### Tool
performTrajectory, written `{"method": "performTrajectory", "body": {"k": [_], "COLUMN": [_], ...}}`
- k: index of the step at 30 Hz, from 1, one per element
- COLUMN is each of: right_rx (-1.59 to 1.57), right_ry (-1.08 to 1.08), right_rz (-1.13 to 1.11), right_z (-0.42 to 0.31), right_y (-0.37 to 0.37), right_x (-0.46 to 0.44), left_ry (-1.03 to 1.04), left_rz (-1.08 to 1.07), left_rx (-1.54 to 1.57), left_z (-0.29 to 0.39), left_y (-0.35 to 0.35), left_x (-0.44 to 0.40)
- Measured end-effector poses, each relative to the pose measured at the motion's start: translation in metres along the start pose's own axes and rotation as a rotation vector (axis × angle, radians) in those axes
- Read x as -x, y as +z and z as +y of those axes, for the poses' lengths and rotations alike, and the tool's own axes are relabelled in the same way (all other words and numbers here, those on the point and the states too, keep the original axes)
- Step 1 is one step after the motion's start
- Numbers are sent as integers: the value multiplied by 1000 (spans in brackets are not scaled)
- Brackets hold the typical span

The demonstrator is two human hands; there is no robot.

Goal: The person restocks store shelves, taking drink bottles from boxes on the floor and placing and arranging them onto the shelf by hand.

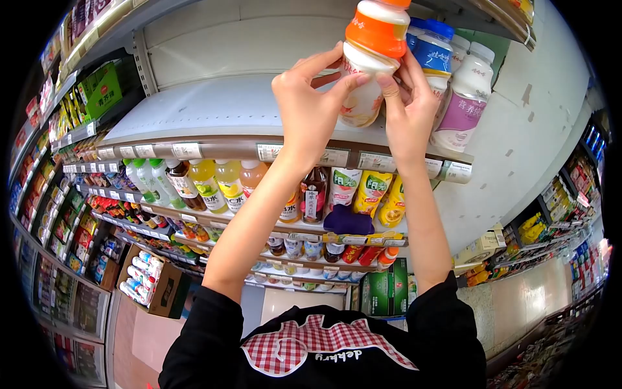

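A white drink bottle with an orange cap and a wide orange band (377, 32) is at the right part of the upper shelf (214, 117). My left hand (311, 94) grips its left side, thumb across the front. My right hand (409, 107) holds the right side, its thumb also on the front. The bottle's base is close to the shelf board; I cannot tell whether it rests there. Just right of it stand a blue-capped bottle (433, 55) and a white bottle with a purple label (465, 104).
Below is a shelf of drinks, including a yellow bottle (206, 185), with a dark purple cloth (348, 220) at its edge. A carton of white bottles (162, 288) sits lower left, and a green case (383, 292) sits low in front. Price tags line the shelf edge.
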State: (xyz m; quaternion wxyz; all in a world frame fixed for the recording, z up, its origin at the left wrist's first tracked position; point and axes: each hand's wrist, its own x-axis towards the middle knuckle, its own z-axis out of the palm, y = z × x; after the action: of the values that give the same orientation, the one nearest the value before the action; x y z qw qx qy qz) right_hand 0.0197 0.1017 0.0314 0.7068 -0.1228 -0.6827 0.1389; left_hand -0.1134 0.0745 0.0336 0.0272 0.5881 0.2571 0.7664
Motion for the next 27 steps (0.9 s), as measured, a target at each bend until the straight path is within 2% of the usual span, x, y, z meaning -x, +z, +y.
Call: {"method": "performTrajectory", "body": {"k": [9,12,14,21,27], "right_rx": [85,147,185,376,519], "right_ry": [7,16,23,61,108], "right_rz": [1,-5,-10,-15,-11], "right_z": [1,4,9,4,-11], "right_y": [1,0,0,3,-3], "right_x": [4,6,9,10,34], "left_ry": [-56,-189,-205,-129,-318], "left_rz": [1,-58,-65,-61,-408], "left_rx": [-4,-28,-34,-80,-275], "left_z": [4,14,11,-6,-5], "left_y": [-1,-3,-4,-3,-27], "left_x": [4,5,7,4,9]}}
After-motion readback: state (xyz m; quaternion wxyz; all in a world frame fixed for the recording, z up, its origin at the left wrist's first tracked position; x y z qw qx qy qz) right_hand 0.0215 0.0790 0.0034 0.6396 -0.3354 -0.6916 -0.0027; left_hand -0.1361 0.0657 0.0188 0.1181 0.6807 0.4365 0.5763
